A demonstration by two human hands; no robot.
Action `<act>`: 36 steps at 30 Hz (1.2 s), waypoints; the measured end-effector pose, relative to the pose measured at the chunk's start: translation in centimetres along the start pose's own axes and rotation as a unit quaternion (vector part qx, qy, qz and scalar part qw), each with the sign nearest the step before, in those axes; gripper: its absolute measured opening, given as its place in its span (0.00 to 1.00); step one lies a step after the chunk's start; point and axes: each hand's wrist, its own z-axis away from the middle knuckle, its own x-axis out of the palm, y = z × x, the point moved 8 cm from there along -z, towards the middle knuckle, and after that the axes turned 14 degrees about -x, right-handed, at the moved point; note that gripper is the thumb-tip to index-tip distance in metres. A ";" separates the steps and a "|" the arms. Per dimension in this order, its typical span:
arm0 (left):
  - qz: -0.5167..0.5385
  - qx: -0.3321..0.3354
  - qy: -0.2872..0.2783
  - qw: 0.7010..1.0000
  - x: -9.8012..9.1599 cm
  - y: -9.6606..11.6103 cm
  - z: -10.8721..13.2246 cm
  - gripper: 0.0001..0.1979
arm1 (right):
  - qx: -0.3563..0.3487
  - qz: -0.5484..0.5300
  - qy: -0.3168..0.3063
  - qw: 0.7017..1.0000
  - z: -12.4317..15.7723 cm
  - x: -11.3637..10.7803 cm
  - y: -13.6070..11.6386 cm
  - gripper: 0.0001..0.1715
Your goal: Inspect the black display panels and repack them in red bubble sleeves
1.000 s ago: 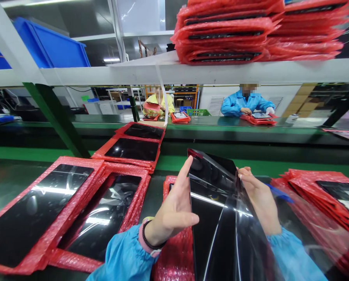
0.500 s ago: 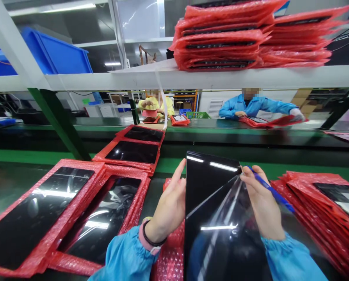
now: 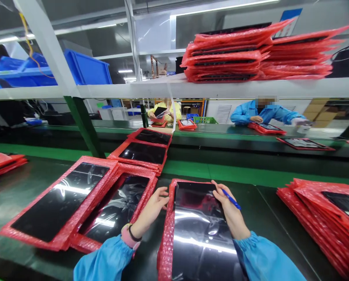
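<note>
A glossy black panel lies flat on a red bubble-wrap sheet in front of me on the dark green bench. My left hand rests at the panel's far left edge, fingers curled against the red wrap. My right hand lies on the panel's far right corner and holds a blue pen between its fingers. Both sleeves are light blue.
Two more black panels on red wrap lie to the left, others further back. A stack of red sheets sits at right. A shelf carries wrapped stacks. Two people work across the line.
The panel, held up tilted between both hands before, now lies flat on the red wrap. Both hands moved down and away with it. The view lifted and widened.
</note>
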 end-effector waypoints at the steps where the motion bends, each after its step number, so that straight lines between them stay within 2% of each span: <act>1: -0.014 -0.004 0.008 1.000 -0.7 -0.8 -0.3 0.21 | 0.001 0.001 -0.006 1.000 0.5 0.2 0.5 0.22; 4: -0.062 -0.005 0.013 0.998 -1.3 -2.3 -0.8 0.18 | -0.004 -0.001 -0.017 1.000 1.7 0.7 0.9 0.23; 7: -0.118 0.002 -0.010 0.993 -0.6 -2.7 -0.4 0.16 | -0.012 -0.009 -0.012 1.000 1.6 0.1 0.4 0.24; 11: -0.217 -0.014 -0.044 0.975 0.6 -3.0 0.3 0.15 | -0.009 -0.012 0.029 0.999 -0.1 -3.0 -0.9 0.24; 15: -0.335 -0.023 -0.035 0.941 0.9 -3.3 0.2 0.17 | -0.005 -0.005 0.073 0.997 -1.1 -6.6 -2.0 0.25; 19: -0.409 -0.011 -0.040 0.912 1.7 -2.9 0.3 0.20 | 0.000 -0.016 0.093 0.996 -0.6 -8.2 -2.8 0.28; 23: -0.393 0.036 -0.070 0.916 2.8 -0.4 1.7 0.15 | 0.000 -0.033 0.105 0.994 -0.1 -8.5 -4.2 0.30; 26: -0.342 0.107 -0.068 0.931 3.2 2.4 3.7 0.10 | 0.001 -0.046 0.110 0.993 0.0 -8.9 -5.4 0.31; 28: -0.315 0.145 -0.057 0.936 3.3 3.5 5.0 0.09 | 0.008 -0.058 0.118 0.991 0.1 -9.2 -5.8 0.31; 32: -0.274 0.179 -0.048 0.944 3.6 3.5 6.4 0.07 | 0.013 -0.074 0.118 0.990 0.5 -9.3 -6.0 0.29; 34: -0.244 0.183 -0.050 0.951 3.6 3.2 6.1 0.03 | 0.001 -0.075 0.111 0.991 0.6 -8.9 -6.1 0.27; 36: -0.217 0.183 -0.046 0.958 3.3 3.0 5.3 0.06 | -0.014 -0.078 0.103 0.991 0.5 -8.2 -6.1 0.27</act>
